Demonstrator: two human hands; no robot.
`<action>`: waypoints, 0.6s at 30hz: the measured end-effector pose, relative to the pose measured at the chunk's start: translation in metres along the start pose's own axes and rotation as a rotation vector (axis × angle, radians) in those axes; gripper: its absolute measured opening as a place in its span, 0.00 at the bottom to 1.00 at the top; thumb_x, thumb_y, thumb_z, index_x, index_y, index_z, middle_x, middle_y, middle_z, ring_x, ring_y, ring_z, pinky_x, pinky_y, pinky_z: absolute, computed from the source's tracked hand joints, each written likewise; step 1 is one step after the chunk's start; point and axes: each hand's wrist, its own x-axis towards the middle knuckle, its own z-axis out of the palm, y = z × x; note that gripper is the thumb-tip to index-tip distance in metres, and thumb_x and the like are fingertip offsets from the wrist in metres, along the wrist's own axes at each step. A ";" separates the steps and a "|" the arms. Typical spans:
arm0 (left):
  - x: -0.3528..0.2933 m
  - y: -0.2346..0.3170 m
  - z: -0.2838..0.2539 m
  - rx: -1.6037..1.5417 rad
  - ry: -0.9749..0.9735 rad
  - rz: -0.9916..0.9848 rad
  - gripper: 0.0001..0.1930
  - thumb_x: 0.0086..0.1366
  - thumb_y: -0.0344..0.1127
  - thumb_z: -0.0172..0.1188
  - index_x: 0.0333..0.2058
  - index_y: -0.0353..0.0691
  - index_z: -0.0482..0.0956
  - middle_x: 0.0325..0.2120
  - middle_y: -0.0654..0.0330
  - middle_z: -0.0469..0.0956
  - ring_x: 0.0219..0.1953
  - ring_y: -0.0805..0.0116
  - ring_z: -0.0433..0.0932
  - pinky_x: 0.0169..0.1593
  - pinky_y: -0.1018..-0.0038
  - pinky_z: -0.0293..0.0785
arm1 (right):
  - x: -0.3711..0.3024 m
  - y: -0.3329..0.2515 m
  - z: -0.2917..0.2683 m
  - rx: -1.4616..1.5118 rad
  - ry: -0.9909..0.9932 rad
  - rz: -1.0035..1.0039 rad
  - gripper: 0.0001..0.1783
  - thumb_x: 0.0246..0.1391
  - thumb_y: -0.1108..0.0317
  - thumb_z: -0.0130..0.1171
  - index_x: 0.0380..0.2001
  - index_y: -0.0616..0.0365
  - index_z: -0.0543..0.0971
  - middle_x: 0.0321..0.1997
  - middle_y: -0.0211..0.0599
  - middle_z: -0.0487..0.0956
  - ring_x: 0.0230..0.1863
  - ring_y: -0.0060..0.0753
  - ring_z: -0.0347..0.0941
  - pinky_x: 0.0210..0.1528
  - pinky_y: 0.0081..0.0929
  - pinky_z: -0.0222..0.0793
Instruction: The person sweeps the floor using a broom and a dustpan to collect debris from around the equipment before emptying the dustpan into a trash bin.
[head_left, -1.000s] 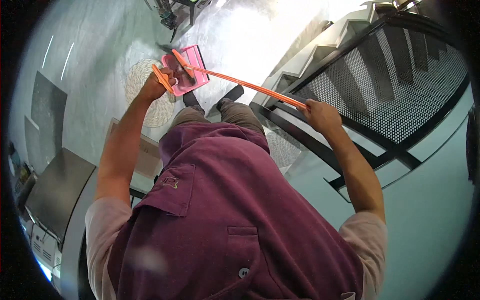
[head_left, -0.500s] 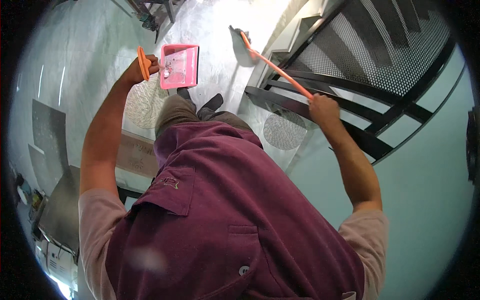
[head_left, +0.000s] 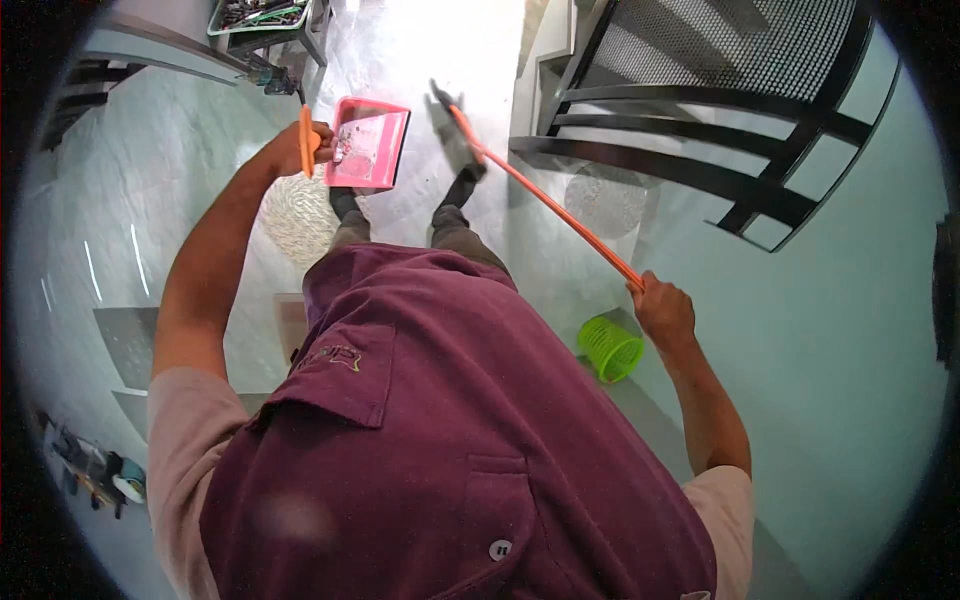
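Observation:
My left hand [head_left: 287, 150] is closed on the orange grip of a pink dustpan [head_left: 390, 140], which is held over my left foot. Bits of pale and dark debris lie in the pan. My right hand [head_left: 666, 308] wraps round the upper end of an orange broom handle [head_left: 555, 208]. The stick slants away to the upper left, down to a dark broom head [head_left: 441, 97] on the floor, right of the dustpan. The bristles are hard to make out beside the shadow. My right foot [head_left: 460, 190] stands close below the broom head.
On the right rises a black slatted metal frame [head_left: 680, 150] with mesh. A bright green perforated basket [head_left: 611, 350] stands below my right hand. Round woven mats lie on the floor, one pale [head_left: 295, 220] and one grey [head_left: 603, 198]. A tray of items [head_left: 258, 18] sits at the far left.
The broom head has shifted left, nearer the dustpan. My right hand is lower and my feet are farther apart. The green basket and the far tray have come into view.

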 end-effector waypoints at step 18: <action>0.020 -0.022 0.014 -0.260 -0.020 -0.101 0.13 0.51 0.27 0.61 0.18 0.37 0.63 0.15 0.65 0.63 0.21 0.76 0.64 0.26 0.73 0.65 | -0.058 -0.175 0.037 0.737 -0.251 0.171 0.25 0.56 0.46 0.46 0.33 0.60 0.76 0.31 0.52 0.77 0.34 0.54 0.74 0.37 0.46 0.67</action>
